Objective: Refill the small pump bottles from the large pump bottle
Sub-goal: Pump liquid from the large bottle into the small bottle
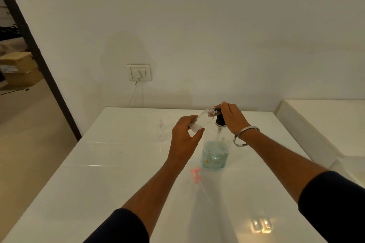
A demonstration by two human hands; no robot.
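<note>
Counter: a glossy white counter (118,193) carries everything; nearest the person, lamp glare reflects off it.
Pink pump head: a small pink plastic pump top (195,175) lies loose on the counter just in front of the large bottle, probably unscrewed from the small bottle so its neck is free.
Large bottle: a clear plastic pump bottle with a black pump and pale blue liquid in its lower part (214,154) stands upright between the two forearms.
Left hand: the left hand (184,136) grips a small clear bottle (201,121) by its base, tilted so its open neck points at the black spout, apparently to catch what comes out.
Right hand: the right hand (232,117), a metal bangle (244,136) on its wrist, curls over the black pump head, placed to press it.
Second small bottle: a faint clear bottle (161,130) stands farther left, seemingly awaiting its turn.
Wall: a white socket plate (139,72) with a cable.
</note>
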